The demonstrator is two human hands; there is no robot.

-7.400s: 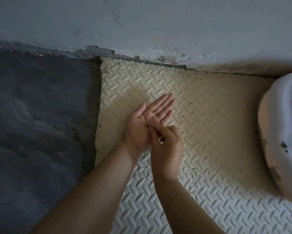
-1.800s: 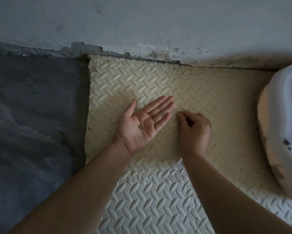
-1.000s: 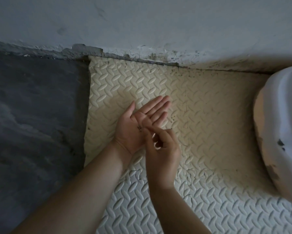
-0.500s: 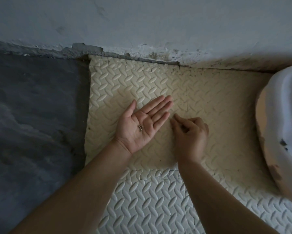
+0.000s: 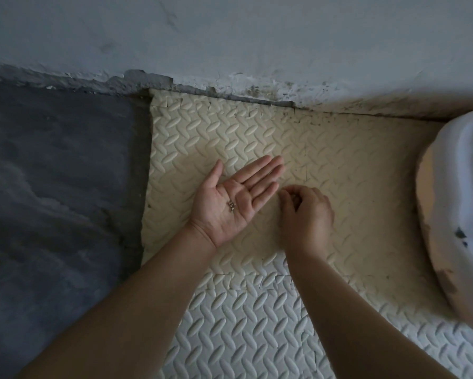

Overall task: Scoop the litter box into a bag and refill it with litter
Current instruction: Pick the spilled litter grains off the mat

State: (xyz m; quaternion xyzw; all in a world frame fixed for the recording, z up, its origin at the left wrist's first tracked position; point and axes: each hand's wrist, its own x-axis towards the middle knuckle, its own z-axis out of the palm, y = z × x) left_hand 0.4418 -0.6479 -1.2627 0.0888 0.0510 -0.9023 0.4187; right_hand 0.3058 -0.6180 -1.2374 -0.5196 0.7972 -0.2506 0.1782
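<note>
Floor mat (image 5: 352,165), cream foam with a raised tread, runs along the wall; white litter box (image 5: 459,214) sits at its 3 o'clock edge, only partly in view. Left hand (image 5: 235,198) lies flat, palm up, fingers spread toward 1 o'clock, cradling a few small litter grains (image 5: 231,206) mid-palm. Right hand (image 5: 306,212), just beside it at 3 o'clock, is curled with fingertips pinched down at the mat; whether it has a grain I cannot tell. Any pinched grain must travel toward 9 o'clock to reach the waiting palm.
</note>
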